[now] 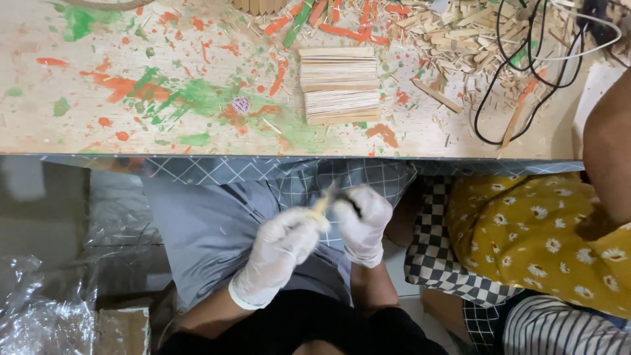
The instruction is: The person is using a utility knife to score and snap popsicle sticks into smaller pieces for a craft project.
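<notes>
Both gloved hands, left (284, 244) and right (361, 220), pinch a blurred stick (322, 206); its far end is unclear.

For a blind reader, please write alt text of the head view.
Two white-gloved hands, left and right, hold a small pale stick over the lap. Above, stacked wooden sticks lie on a paint-splattered table.

Two white-gloved hands, the left hand (279, 246) and the right hand (361, 220), share one pale wooden stick (322, 205). Far on the table (39, 131) lie two side-by-side stacks of wooden sticks (340, 85), and one loose heap of wood offcuts (460, 33) at far right.
</notes>
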